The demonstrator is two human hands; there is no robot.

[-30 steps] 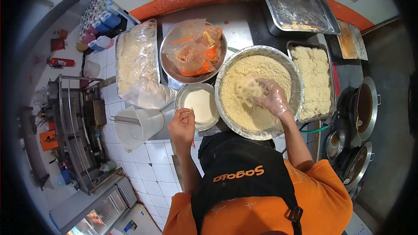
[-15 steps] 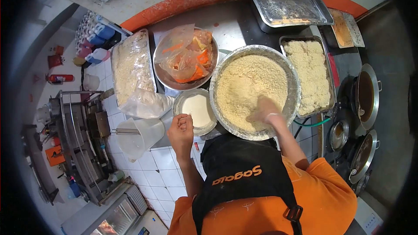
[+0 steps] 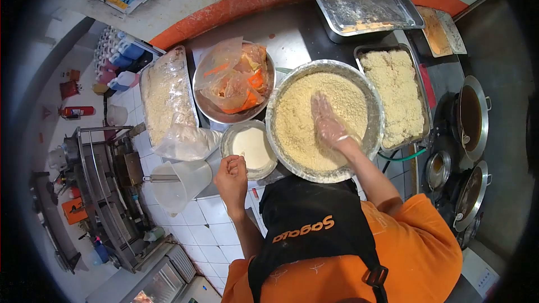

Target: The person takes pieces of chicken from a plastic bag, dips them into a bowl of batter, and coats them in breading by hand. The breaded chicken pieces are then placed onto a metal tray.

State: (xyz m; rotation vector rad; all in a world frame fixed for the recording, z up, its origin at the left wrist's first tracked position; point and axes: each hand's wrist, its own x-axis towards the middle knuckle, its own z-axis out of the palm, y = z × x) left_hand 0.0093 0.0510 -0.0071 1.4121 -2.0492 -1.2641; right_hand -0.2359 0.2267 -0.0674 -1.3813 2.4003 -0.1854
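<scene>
A wide metal bowl (image 3: 270, 134) holds pale yellow crumbly coating (image 3: 348, 92). My right hand (image 3: 328, 123), in a clear plastic glove dusted with crumbs, lies on the coating with its fingers stretched toward the far side. To the left stands a smaller bowl (image 3: 225, 147) of white batter (image 3: 251, 147). My left hand (image 3: 231, 182) is closed at this bowl's near left rim, its fingers curled; whether they grip the rim or something small is hidden. Behind the small bowl, a round metal bowl (image 3: 206, 109) holds a clear plastic bag (image 3: 224, 78) of orange and yellowish pieces.
On the right is a tray (image 3: 428, 129) of coated pieces (image 3: 393, 95). Stacked metal trays (image 3: 365, 0) stand at the back. A plastic-covered tray (image 3: 165, 92) and a clear plastic jug (image 3: 181, 185) are on the left. Pans (image 3: 473, 118) of brown liquid stand far right.
My right hand has moved away from my body and slightly left over the coating, its fingers now extended. My left hand stays by the batter bowl. The whole view has shifted slightly.
</scene>
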